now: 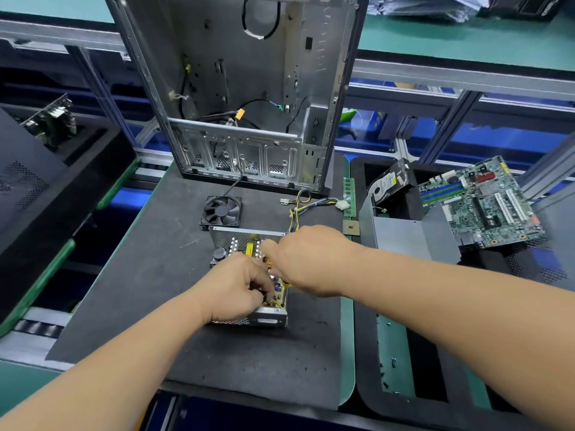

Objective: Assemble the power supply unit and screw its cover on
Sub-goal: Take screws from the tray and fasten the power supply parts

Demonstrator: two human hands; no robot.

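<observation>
2 hands at work inside the open power supply unit [249, 275] on the mat: left hand [236, 287] curled, fingertips pinching something small and unclear among the yellow wires; right hand [308, 259] just beyond, fingers hidden, grip impossible to tell. Best done slowly, tucking wires [298, 209] below the rim before fitting the cover, not identifiable here.

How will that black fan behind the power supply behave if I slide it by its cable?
The fan lies flat on the mat, so it probably won't tip or roll. Its thin cable looks floppy, so pulling may swing the fan rather than steer it. The plastic frame looks light and stiff; the mat may drag on it.
</observation>
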